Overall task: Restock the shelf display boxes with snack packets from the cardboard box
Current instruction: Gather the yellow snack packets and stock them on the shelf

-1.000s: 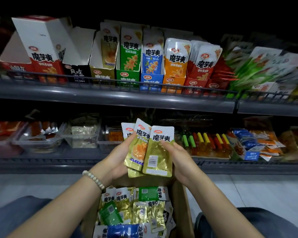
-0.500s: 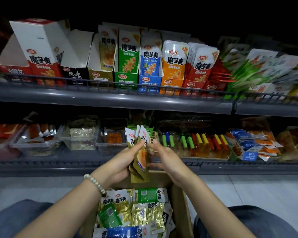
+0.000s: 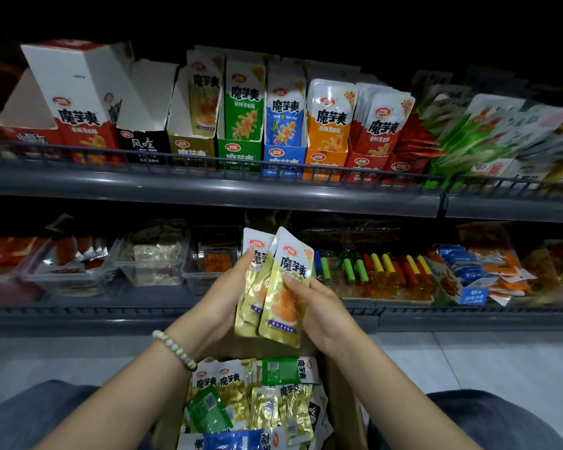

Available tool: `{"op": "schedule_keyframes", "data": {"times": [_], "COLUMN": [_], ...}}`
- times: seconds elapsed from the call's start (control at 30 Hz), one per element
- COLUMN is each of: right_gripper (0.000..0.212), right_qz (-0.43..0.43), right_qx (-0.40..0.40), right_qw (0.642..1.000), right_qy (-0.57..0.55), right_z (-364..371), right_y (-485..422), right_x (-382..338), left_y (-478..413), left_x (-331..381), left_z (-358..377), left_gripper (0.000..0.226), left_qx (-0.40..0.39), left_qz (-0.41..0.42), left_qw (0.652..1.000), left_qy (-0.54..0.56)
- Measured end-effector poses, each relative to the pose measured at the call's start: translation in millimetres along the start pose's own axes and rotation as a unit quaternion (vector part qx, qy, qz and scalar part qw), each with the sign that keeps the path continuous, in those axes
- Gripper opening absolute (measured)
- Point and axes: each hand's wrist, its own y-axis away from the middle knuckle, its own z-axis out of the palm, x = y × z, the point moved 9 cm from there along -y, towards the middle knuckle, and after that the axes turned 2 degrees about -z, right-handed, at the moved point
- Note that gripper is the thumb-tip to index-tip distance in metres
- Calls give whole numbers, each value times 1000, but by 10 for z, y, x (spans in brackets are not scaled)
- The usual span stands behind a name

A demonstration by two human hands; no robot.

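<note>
Both hands hold a small stack of gold snack packets (image 3: pixel 278 297), printed fronts toward me, in front of the lower shelf. My left hand (image 3: pixel 220 302) grips the stack from the left, fingertips on its top edge. My right hand (image 3: pixel 319 308) holds the front packet, thumb pressed on its face. Below, the open cardboard box (image 3: pixel 340 414) holds several loose gold, green and blue packets. On the upper shelf stand the display boxes: a gold one (image 3: pixel 192 151) with few packets, then green (image 3: pixel 239 154), blue (image 3: pixel 283 157), orange (image 3: pixel 322 162) and red (image 3: pixel 364 164) ones.
A wire rail (image 3: pixel 208 159) runs along the upper shelf's front. Two opened white-and-red boxes (image 3: pixel 75 102) and a black box (image 3: pixel 142 146) stand at its left. The lower shelf (image 3: pixel 111 315) carries clear tubs and coloured sticks. My knees flank the cardboard box.
The packets were fanned showing a silver back, then bunched edge-on; now they are squared into a stack with the printed fronts facing me, held slightly higher.
</note>
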Motion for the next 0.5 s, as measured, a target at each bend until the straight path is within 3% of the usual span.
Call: {"op": "schedule_keyframes", "data": {"times": [0.13, 0.27, 0.37, 0.5], "right_gripper": [21, 28, 27, 28], "right_qz": [-18, -49, -67, -96], "right_qx": [71, 44, 26, -4], "right_qw": [997, 997, 996, 995], "right_qy": [12, 48, 43, 23], "right_z": [-193, -113, 20, 213], "right_y": [-2, 7, 1, 8], "right_x": [-116, -165, -125, -183], "left_y": [-46, -39, -47, -20], "left_x": [129, 145, 60, 71], "left_z": [-182, -192, -104, 44], "left_gripper": [34, 29, 44, 26], "left_qx": [32, 31, 4, -34], "left_qz": [48, 64, 55, 72], "left_qw": [998, 997, 998, 995], "left_qy": [21, -12, -32, -65]}}
